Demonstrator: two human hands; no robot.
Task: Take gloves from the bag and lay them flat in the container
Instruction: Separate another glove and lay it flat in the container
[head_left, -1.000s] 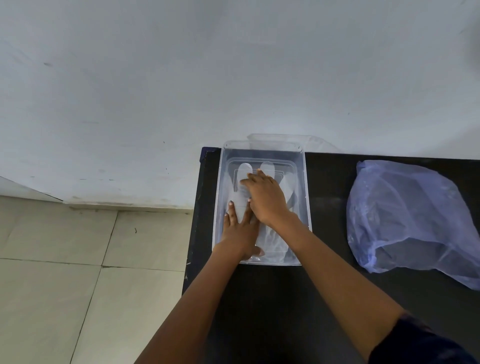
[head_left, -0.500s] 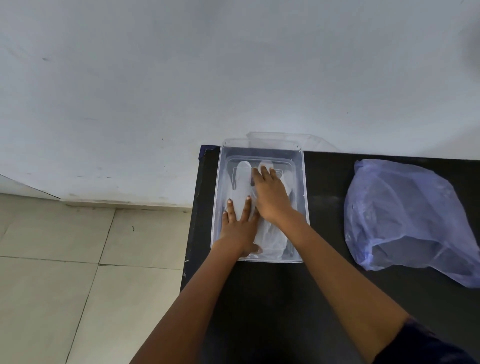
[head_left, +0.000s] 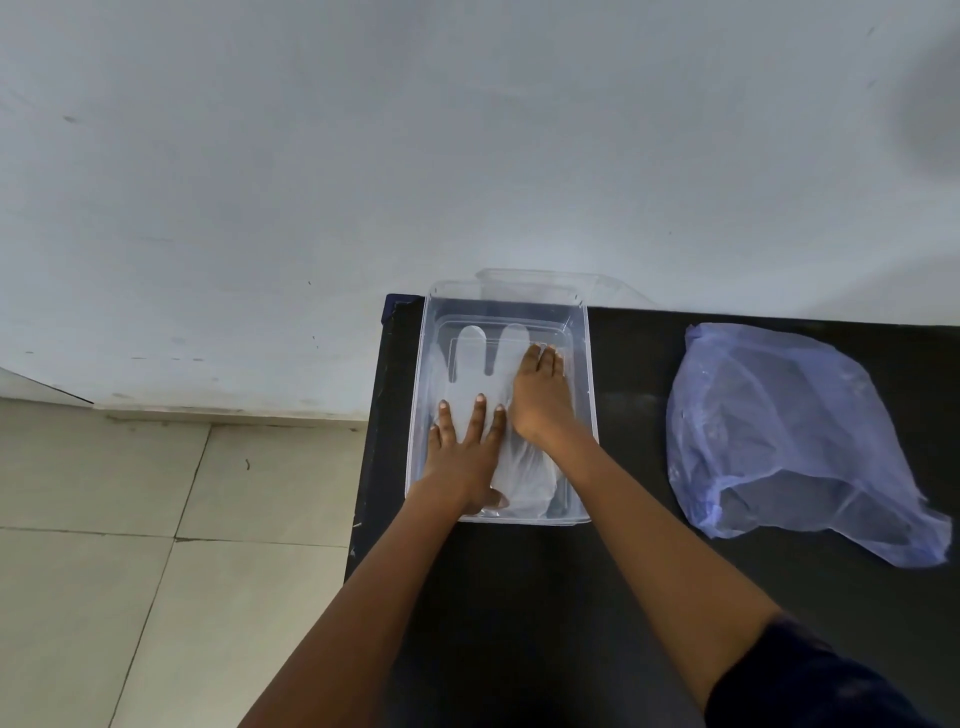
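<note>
Both hands are flat inside the clear container (head_left: 584, 415) on the black bench (head_left: 623, 561). Left hand (head_left: 465, 452) has fingers spread, pressing the glove's (head_left: 475, 379) palm; right hand (head_left: 540, 400) lies straight-fingered along its right side. Glove's pretty much flat. Blue bag (head_left: 789, 441) sits well off to the right.

I can't see the glove's (head_left: 480, 382) right-hand fingers: my right hand (head_left: 540, 400) lies flat over them. My left hand (head_left: 465, 457) covers its near left part, and that hand's thumb is tucked mostly out of sight below the palm. The glove is so clear that I cannot tell whether one or several lie stacked in the container (head_left: 583, 395). The bag's (head_left: 795, 441) contents are too hazy to make out. The table (head_left: 623, 571) runs off the right and near edges.
</note>
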